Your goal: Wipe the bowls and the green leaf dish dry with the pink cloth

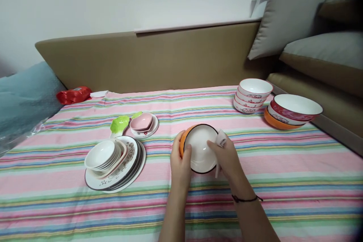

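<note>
An orange bowl (pixel 202 155) with a white inside and a dark rim is tilted toward me above the striped cloth. My left hand (pixel 181 159) grips its left side, the thumb over the rim and the fingers around the orange outside. On the right side, my right hand (pixel 225 157) pinches a white cloth (pixel 221 138) against the bowl, its thumb reaching inside. Part of the white cloth is hidden behind the fingers. A dark cord bracelet circles the right wrist.
Left stand stacked plates (pixel 92 181) topped by small white bowls (pixel 100 154), a green dish (pixel 119 124) and a pink bowl (pixel 141 122). Right are stacked white bowls (pixel 249 100) and a stack of larger bowls (pixel 297 107). Cushions (pixel 300 7) lie behind them; red wrapping (pixel 74 95) lies far left.
</note>
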Motion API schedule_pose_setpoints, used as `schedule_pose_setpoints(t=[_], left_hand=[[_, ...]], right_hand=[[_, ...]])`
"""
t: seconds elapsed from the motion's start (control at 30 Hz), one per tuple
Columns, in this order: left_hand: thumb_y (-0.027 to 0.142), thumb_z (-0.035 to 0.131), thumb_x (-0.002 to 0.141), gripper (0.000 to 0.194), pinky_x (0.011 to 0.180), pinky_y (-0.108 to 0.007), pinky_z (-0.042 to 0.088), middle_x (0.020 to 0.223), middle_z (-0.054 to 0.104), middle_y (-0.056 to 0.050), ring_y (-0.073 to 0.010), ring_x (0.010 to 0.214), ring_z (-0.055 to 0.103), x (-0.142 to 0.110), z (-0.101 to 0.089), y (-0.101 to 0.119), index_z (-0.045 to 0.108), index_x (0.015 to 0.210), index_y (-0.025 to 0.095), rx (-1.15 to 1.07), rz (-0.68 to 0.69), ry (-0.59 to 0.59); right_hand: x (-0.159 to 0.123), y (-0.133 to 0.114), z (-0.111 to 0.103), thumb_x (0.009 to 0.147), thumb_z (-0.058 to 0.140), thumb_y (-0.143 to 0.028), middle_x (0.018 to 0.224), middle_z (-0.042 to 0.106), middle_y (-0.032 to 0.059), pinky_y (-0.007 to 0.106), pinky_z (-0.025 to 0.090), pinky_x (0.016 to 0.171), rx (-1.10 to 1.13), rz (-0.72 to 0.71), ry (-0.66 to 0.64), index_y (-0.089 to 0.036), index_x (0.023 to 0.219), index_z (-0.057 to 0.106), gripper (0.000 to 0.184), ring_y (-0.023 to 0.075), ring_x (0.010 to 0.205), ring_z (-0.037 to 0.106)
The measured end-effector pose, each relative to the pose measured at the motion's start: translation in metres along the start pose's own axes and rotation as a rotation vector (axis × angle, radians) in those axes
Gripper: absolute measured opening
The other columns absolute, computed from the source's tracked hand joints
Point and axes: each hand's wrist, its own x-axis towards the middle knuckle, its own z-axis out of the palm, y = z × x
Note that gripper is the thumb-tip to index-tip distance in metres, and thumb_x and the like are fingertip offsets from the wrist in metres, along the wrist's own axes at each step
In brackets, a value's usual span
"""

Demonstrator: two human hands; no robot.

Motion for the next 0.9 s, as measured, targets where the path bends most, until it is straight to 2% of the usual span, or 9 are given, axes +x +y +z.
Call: schedule_pose_setpoints(t=[0.13,0.23,0.4,0.5,0.6,0.7,0.77,0.83,0.9], left_hand=[[0.023,0.052,0.084,0.038,0.107,-0.039,0.033,0.13,0.058,-0.007,-0.0253,0.124,0.048,0.006,-0.02,0.004,0.059,0.122,0.023,0.164,0.085,-0.264],[0.024,0.052,0.085,0.032,0.106,-0.039,0.033,0.123,0.06,-0.007,-0.0251,0.12,0.05,0.005,-0.027,0.01,0.062,0.115,0.023,0.208,0.066,-0.406],[0.041,0.051,0.089,0.033,0.097,-0.039,0.041,0.12,0.058,-0.007,-0.0243,0.111,0.055,-0.001,-0.032,0.014,0.048,0.116,0.023,0.219,-0.137,-0.441],[0.043,0.054,0.087,0.041,0.093,-0.038,0.043,0.121,0.056,-0.007,-0.0239,0.107,0.056,-0.003,-0.033,0.013,0.044,0.121,0.024,0.267,-0.128,-0.464],[0.041,0.058,0.084,0.052,0.09,-0.038,0.045,0.125,0.055,-0.009,-0.0248,0.106,0.057,-0.005,-0.031,0.012,0.04,0.131,0.025,0.305,-0.082,-0.468],[0.043,0.061,0.083,0.065,0.088,-0.037,0.047,0.134,0.051,-0.011,-0.0253,0.109,0.057,-0.005,-0.026,0.016,0.033,0.139,0.027,0.289,-0.049,-0.436],[0.046,0.057,0.085,0.065,0.089,-0.035,0.047,0.141,0.045,-0.012,-0.0254,0.116,0.054,-0.004,-0.024,0.018,0.032,0.141,0.026,0.201,-0.034,-0.385],[0.05,0.048,0.089,0.059,0.092,-0.035,0.045,0.146,0.04,-0.013,-0.0254,0.123,0.05,-0.002,-0.021,0.018,0.033,0.14,0.025,0.058,-0.034,-0.286],[0.051,0.044,0.09,0.054,0.097,-0.035,0.043,0.148,0.038,-0.012,-0.025,0.128,0.046,-0.001,-0.017,0.016,0.037,0.137,0.025,-0.04,-0.049,-0.181]], right_hand=[[0.002,-0.012,-0.016,0.071,0.065,-0.027,0.101,0.07,0.004,0.034,0.049,0.08,-0.112,-0.126,-0.248,-0.021,0.106,0.063,0.036,0.0233,0.092,0.062],[0.002,-0.018,-0.02,0.07,0.062,-0.02,0.1,0.07,0.0027,0.033,0.047,0.084,-0.193,-0.224,-0.406,-0.023,0.1,0.066,0.03,0.0238,0.095,0.062],[-0.005,-0.027,-0.011,0.07,0.052,-0.011,0.094,0.071,0.0016,0.031,0.048,0.082,-0.232,-0.252,-0.506,-0.024,0.096,0.067,0.033,0.0225,0.09,0.063],[-0.008,-0.033,-0.008,0.071,0.048,-0.011,0.099,0.072,0.0025,0.031,0.049,0.081,-0.198,-0.273,-0.564,-0.025,0.1,0.07,0.039,0.0219,0.09,0.064],[-0.01,-0.039,-0.01,0.075,0.048,-0.014,0.101,0.072,0.0033,0.031,0.049,0.084,-0.125,-0.317,-0.599,-0.025,0.097,0.072,0.035,0.0213,0.094,0.065],[-0.01,-0.042,-0.015,0.077,0.049,-0.018,0.105,0.071,0.0037,0.03,0.048,0.086,-0.071,-0.362,-0.502,-0.023,0.098,0.072,0.031,0.0211,0.098,0.064],[-0.008,-0.04,-0.018,0.079,0.05,-0.021,0.107,0.07,0.0041,0.031,0.048,0.089,-0.065,-0.344,-0.338,-0.023,0.099,0.071,0.029,0.0218,0.101,0.063],[-0.006,-0.032,-0.017,0.079,0.053,-0.027,0.106,0.07,0.005,0.034,0.049,0.089,-0.029,-0.251,-0.119,-0.022,0.098,0.069,0.025,0.0233,0.102,0.063],[-0.002,-0.02,-0.012,0.074,0.062,-0.032,0.099,0.07,0.0056,0.037,0.053,0.081,0.094,-0.065,0.097,-0.02,0.098,0.066,0.027,0.0246,0.094,0.064]])
